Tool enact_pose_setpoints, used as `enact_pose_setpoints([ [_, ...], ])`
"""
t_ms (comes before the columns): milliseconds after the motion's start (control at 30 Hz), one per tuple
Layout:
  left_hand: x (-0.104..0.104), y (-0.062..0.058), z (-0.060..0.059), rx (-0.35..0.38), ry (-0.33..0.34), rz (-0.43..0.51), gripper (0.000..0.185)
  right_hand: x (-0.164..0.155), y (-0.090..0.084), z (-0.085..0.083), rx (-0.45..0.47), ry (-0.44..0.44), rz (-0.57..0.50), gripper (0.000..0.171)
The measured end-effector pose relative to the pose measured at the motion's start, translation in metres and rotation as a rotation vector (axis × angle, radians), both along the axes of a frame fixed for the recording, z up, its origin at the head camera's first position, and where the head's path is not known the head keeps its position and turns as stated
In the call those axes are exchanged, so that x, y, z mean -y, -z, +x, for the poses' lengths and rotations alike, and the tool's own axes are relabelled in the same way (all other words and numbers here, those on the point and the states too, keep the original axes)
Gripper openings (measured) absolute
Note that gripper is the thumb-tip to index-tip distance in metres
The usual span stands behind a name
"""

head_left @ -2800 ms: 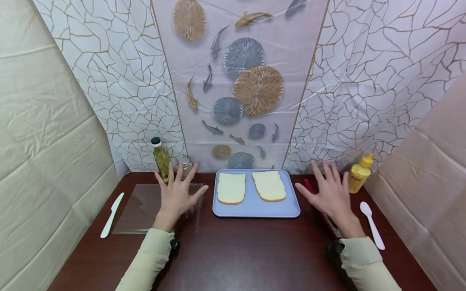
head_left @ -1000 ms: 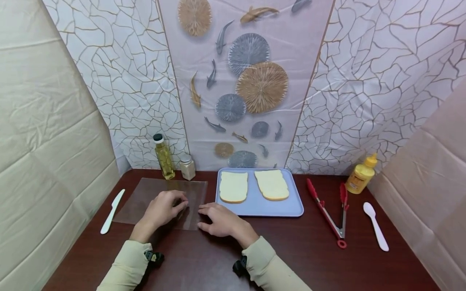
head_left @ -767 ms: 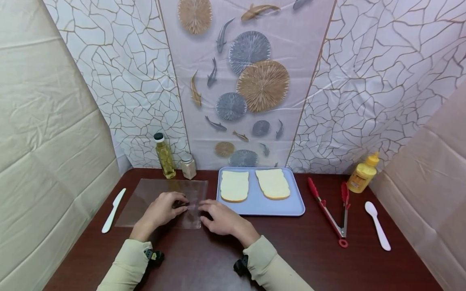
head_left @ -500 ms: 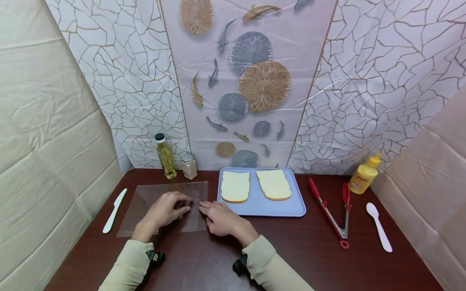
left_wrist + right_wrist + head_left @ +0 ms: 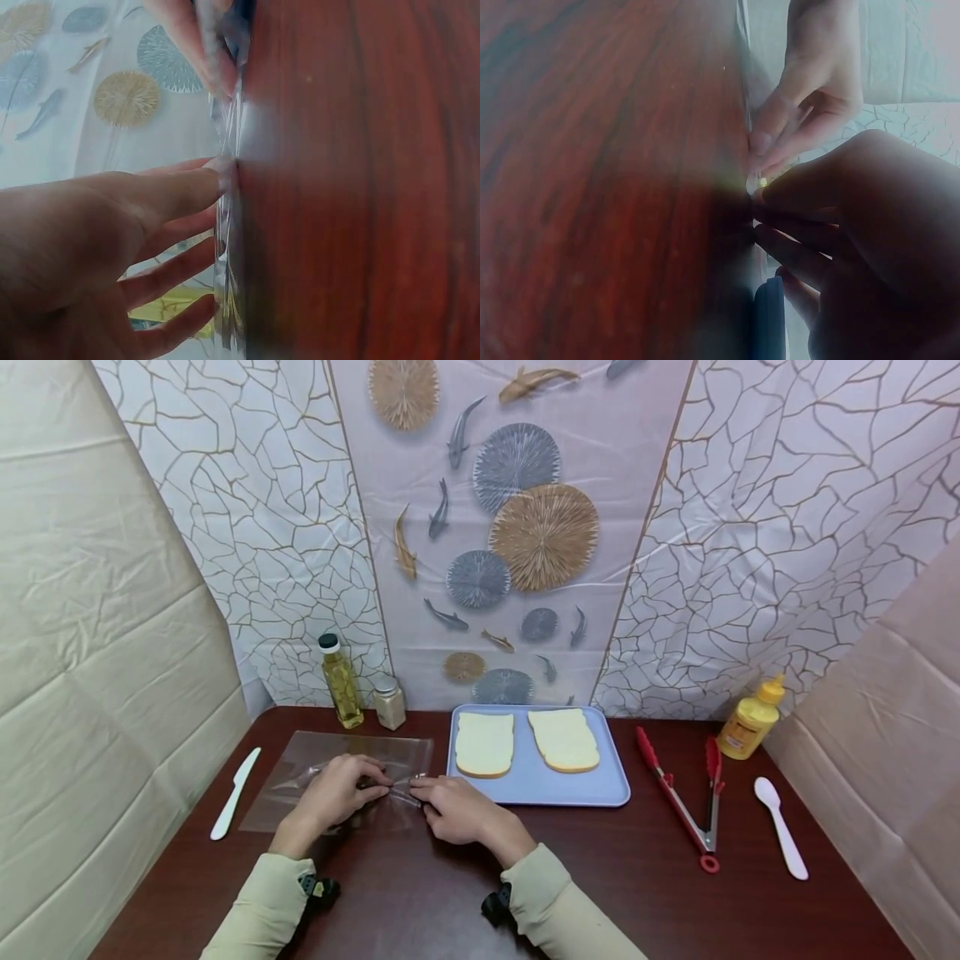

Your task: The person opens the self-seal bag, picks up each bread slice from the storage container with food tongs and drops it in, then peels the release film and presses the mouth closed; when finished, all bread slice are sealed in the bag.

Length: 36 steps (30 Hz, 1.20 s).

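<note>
A clear plastic bag (image 5: 322,747) lies flat on the dark table left of centre, its right part creased between the two hands. My left hand (image 5: 337,793) pinches its surface between thumb and forefinger; the other fingers spread over the film in the left wrist view. At the right edge, my right hand (image 5: 461,810) pinches the film with thumb and forefinger, close to the left fingertips. In the right wrist view, the right hand (image 5: 855,217) is dark, and its fingertips meet the film beside the tray's edge (image 5: 769,319).
Right of the bag, a blue tray (image 5: 540,789) bears two bread slices (image 5: 484,745). Behind it stand an oil bottle (image 5: 342,693) and a small jar (image 5: 389,706). A white knife (image 5: 236,793) lies left; red tongs (image 5: 686,814), a yellow squeeze bottle (image 5: 750,722) and a white spoon (image 5: 782,831) lie right.
Both hands, at first spread apart above the table, have come together on the plastic bag, uncovering the tongs. In the last half second the film between them has creased and its near edge has pulled up.
</note>
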State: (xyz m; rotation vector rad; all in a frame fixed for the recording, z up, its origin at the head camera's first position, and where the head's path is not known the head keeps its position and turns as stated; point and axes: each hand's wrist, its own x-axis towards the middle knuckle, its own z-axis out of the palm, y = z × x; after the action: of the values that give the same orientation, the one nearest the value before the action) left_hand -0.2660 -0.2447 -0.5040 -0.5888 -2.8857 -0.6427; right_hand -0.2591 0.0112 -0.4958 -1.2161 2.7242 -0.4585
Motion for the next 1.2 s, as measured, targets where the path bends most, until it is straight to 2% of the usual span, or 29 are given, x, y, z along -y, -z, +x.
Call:
enact_pose_setpoints([
  [133, 0.002, -0.002, -0.002, -0.049, 0.012, 0.032, 0.007, 0.0, 0.001, -0.001, 0.013, 0.003, 0.002, 0.045],
  [367, 0.01, -0.017, 0.0, -0.046, -0.004, 0.21, 0.007, 0.001, 0.001, -0.001, 0.015, 0.006, -0.006, 0.044],
  [600, 0.019, -0.033, 0.002, -0.107, -0.041, 0.276, 0.01, 0.001, 0.001, -0.001, 0.008, 0.001, -0.031, 0.042],
  [733, 0.02, -0.037, 0.003, -0.112, -0.007, 0.296, 0.011, 0.001, 0.0, 0.001, 0.0, 0.027, -0.076, 0.044],
  [833, 0.018, -0.037, 0.002, -0.084, 0.046, 0.285, 0.01, 0.0, -0.001, 0.002, 0.001, 0.017, -0.103, 0.053],
  [933, 0.016, -0.038, 0.002, -0.052, 0.087, 0.272, 0.011, 0.0, -0.001, 0.002, -0.009, -0.03, -0.099, 0.06],
  [1100, 0.013, -0.042, 0.004, -0.027, 0.082, 0.289, 0.013, 0.001, 0.0, 0.004, -0.052, -0.045, -0.059, 0.065],
  [1200, 0.012, -0.043, 0.005, 0.007, 0.11, 0.288, 0.011, 0.003, 0.0, 0.007, -0.06, -0.025, -0.05, 0.065],
])
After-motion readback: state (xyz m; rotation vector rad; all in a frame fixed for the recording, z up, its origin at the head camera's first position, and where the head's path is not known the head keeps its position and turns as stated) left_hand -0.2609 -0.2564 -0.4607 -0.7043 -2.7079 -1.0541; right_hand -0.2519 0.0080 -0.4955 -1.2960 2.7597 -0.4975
